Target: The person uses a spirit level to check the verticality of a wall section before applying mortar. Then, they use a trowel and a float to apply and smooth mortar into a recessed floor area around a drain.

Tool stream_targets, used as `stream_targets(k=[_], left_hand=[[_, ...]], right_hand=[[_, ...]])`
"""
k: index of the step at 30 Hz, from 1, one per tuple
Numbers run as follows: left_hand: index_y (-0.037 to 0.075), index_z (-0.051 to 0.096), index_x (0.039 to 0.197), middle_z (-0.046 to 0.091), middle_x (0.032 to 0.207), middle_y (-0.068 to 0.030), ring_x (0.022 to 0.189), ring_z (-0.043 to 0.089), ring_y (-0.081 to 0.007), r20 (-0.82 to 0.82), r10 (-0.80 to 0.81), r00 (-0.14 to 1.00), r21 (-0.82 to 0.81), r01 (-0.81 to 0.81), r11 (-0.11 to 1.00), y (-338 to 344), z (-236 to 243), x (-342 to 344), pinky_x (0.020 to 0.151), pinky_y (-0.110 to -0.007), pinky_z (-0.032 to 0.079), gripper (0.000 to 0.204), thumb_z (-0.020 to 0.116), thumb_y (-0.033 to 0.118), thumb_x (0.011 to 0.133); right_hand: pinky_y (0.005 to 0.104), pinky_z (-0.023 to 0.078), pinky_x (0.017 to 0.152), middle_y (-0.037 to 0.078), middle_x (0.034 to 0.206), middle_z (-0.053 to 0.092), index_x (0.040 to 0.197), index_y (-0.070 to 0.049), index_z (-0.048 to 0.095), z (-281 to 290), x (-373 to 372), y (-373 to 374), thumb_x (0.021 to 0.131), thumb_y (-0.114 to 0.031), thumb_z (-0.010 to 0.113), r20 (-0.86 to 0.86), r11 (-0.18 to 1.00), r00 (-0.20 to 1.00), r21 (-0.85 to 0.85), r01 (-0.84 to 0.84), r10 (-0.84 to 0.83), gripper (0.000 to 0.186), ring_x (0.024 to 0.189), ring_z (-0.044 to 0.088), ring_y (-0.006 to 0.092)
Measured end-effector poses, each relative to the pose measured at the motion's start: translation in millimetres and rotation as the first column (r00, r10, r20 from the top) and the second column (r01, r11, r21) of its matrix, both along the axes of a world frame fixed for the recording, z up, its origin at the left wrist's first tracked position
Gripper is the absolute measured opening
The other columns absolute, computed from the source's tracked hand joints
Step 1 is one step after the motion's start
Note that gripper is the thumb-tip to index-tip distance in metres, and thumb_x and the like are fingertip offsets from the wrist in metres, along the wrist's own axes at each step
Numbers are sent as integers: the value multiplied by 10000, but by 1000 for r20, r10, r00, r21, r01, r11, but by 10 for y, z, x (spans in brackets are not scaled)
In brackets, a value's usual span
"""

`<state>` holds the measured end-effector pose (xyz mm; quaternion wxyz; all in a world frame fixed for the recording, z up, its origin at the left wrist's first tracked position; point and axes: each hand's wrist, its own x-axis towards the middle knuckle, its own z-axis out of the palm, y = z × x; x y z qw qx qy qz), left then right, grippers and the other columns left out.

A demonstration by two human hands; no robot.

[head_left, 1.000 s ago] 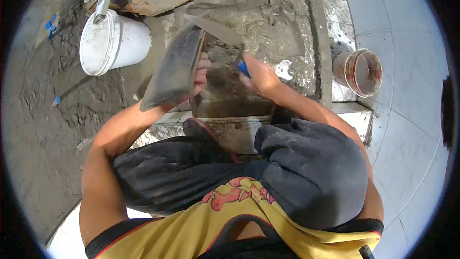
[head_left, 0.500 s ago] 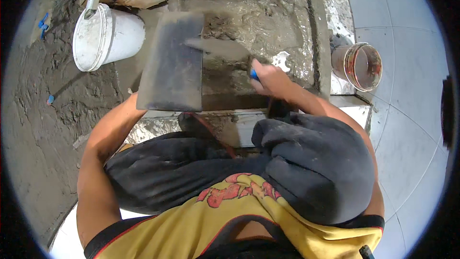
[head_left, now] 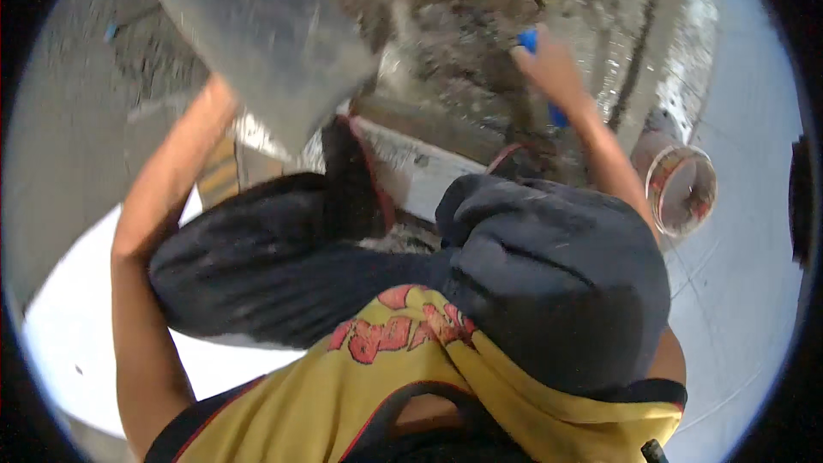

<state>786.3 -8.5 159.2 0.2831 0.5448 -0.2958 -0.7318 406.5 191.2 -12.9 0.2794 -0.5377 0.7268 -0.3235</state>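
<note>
A pale grey tiled floor [head_left: 741, 111] is stretching along the right side, and a wet grey mortar bed [head_left: 463, 60] is lying to the left of it, a raised ridge of mortar running down its right edge. A white-faced step [head_left: 420, 176] is forming the bed's near edge, just ahead of the person's knees. A broad, flat grey board [head_left: 266, 26] is hovering above the bed's near left corner, tilting; it is covering the left hand, so how those fingers are closing cannot be told. A small stained bucket [head_left: 681, 190] is sitting at the tiled floor's left edge, beside the bed's near right corner. The right hand [head_left: 553, 69] is closing around the blue handle of a trowel [head_left: 528, 39], gripping it over the right half of the bed; the blade is blurring and seems to be standing nearly edge-on.
</note>
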Motion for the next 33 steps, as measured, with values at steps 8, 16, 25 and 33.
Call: stream_targets(k=[8,16,25,33], left_hand=[[2,431,1353,574,1199,-148,1089,551,-277,210,234,949,-367,-145,919,-22,959,69,886,-433,500,505,573,292,964],[1,545,1226,609,1128,-106,1026,577,-239,200,-160,967,-431,233,872,338,582,-845,844,-419,472,379,572,284,975],[31,571,1183,594,1217,-93,1064,570,-217,73,-430,900,-386,423,820,-483,156,-983,949,-354,447,268,490,184,980],[9,577,893,489,758,-37,741,482,-165,-185,-716,673,-508,558,656,-387,223,-1283,640,-300,382,68,594,48,841]], right_hand=[[402,474,609,162,696,598,872,-4,558,309,262,93,814,-374,648,247,967,967,223,-125,68,385,617,598,269],[446,495,684,204,751,625,924,16,584,536,471,215,821,-439,653,182,928,983,365,-80,14,472,712,636,350],[488,501,765,284,839,652,919,43,630,949,1096,522,858,-441,607,-19,826,988,545,140,-155,488,828,654,422],[500,506,776,314,846,639,1015,87,549,1263,1503,545,876,-383,575,-26,692,872,597,406,-489,491,842,649,457]])
